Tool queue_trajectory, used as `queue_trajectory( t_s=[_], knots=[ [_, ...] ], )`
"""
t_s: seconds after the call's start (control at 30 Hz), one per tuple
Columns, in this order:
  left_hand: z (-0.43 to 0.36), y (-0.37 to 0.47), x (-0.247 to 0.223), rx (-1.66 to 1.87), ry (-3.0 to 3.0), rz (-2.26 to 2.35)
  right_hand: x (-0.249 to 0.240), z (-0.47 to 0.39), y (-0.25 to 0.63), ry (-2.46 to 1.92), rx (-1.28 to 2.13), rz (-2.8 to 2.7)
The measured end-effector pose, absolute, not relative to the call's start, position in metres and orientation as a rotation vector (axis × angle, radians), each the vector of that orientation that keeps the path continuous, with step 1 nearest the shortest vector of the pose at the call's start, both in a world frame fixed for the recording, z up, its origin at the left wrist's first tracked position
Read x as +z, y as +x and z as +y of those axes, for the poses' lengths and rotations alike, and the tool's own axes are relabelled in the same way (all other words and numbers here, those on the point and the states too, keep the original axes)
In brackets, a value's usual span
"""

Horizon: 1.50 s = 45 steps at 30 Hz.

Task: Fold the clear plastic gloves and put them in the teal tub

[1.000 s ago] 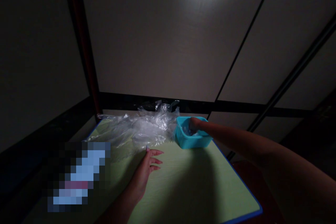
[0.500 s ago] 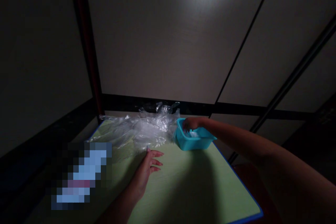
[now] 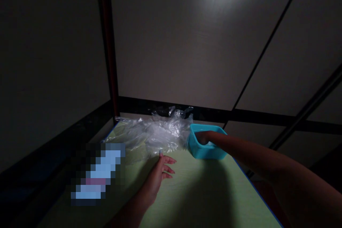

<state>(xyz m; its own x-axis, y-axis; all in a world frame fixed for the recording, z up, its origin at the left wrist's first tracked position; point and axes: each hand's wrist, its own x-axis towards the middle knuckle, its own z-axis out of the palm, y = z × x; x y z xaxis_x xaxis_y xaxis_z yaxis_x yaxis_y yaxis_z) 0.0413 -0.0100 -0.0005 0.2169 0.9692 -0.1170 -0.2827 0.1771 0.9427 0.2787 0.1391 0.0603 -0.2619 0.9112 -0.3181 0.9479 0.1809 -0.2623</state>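
I have the left hand (image 3: 155, 182) loosely spread, just nearer than the crumpled clear plastic (image 3: 162, 133); the right hand (image 3: 203, 137) dips into the teal tub (image 3: 208, 152), far right. Green tabletop (image 3: 181, 203) stretches nearer, blue-edged at right. Left, a pixelated patch (image 3: 100, 174) is unreadable; right, I can't tell the hidden fingers' grip.

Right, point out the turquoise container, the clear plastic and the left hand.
Turquoise container (image 3: 208, 153): head view, on its front wall.
Clear plastic (image 3: 161, 134): head view, on the middle of the crumpled heap.
Left hand (image 3: 157, 179): head view, between wrist and fingers.
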Motion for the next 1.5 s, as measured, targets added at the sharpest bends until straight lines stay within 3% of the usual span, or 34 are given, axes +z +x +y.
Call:
queue_trajectory(
  t_s=[0.37, 0.57, 0.73, 0.83, 0.97, 1.1, 1.2, 1.4, 1.5],
  knots=[
    [0.001, 0.044, -0.013, 1.249, 1.165, 1.040, 0.107, 0.126, 0.294, 1.571, -0.745, 2.388],
    [0.000, 0.042, -0.011, 1.378, 1.567, 1.160, 0.155, 0.111, 0.301, 1.661, -0.584, 2.662],
    [0.003, 0.041, -0.009, 1.342, 1.645, 1.258, 0.181, 0.089, 0.272, 1.474, -0.661, 2.974],
    [0.005, 0.040, -0.008, 1.341, 1.652, 1.262, 0.172, 0.079, 0.232, 1.245, -0.533, 3.080],
    [0.006, 0.038, -0.005, 1.388, 1.600, 1.201, 0.125, 0.081, 0.174, 0.981, -0.350, 3.061],
    [0.008, 0.035, -0.004, 1.336, 1.657, 1.255, 0.065, 0.096, 0.133, 1.376, -0.253, 2.690],
    [0.009, 0.032, -0.004, 1.269, 1.736, 1.322, 0.041, 0.105, 0.117, 1.586, -0.261, 2.723],
    [0.012, 0.030, -0.006, 1.314, 1.779, 1.288, 0.057, 0.110, 0.121, 1.856, -0.266, 2.837],
    [0.016, 0.029, -0.008, 1.407, 1.717, 1.278, 0.080, 0.104, 0.133, 1.923, -0.470, 3.073]
  ],
)
